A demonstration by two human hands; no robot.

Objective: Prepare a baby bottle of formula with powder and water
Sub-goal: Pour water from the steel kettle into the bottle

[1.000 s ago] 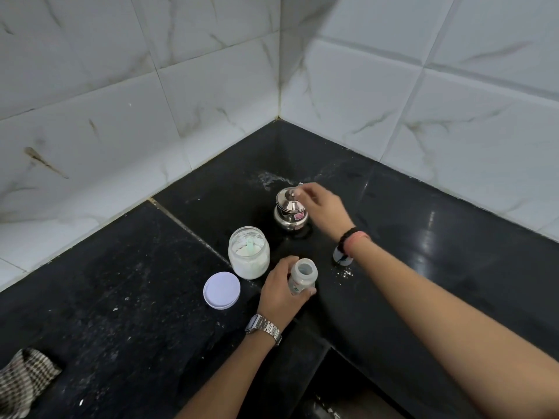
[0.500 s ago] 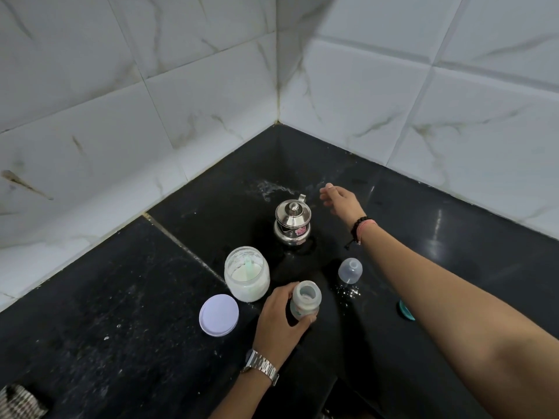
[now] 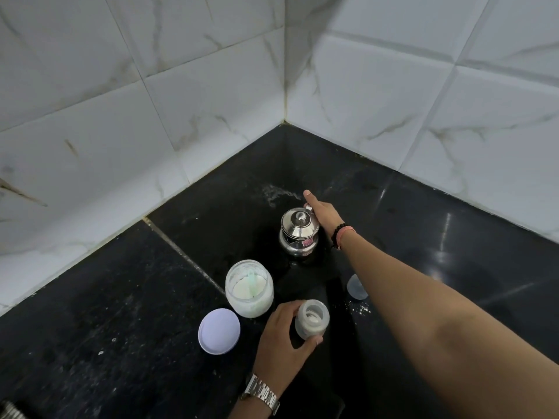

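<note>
A small open baby bottle (image 3: pixel 311 323) with white powder at its bottom stands on the black counter (image 3: pixel 121 313). My left hand (image 3: pixel 282 340) grips the bottle from the left. An open glass jar of formula powder (image 3: pixel 249 288) with a pale green scoop inside stands just behind it. Further back is a lidded steel jug (image 3: pixel 299 231). My right hand (image 3: pixel 325 216) reaches to the jug's handle on its right side, one finger stretched out past it and the others curled down at the handle, partly hidden.
The jar's lavender lid (image 3: pixel 219 331) lies flat to the left of the bottle. A clear bottle cap (image 3: pixel 357 287) stands under my right forearm, with spilled powder (image 3: pixel 360 309) beside it. White tiled walls (image 3: pixel 211 116) meet in the corner behind. A cloth (image 3: pixel 9 411) shows at bottom left.
My right hand lifted off the jug's lid, swung out past it, and has come back to the handle. My left hand has stayed on the bottle.
</note>
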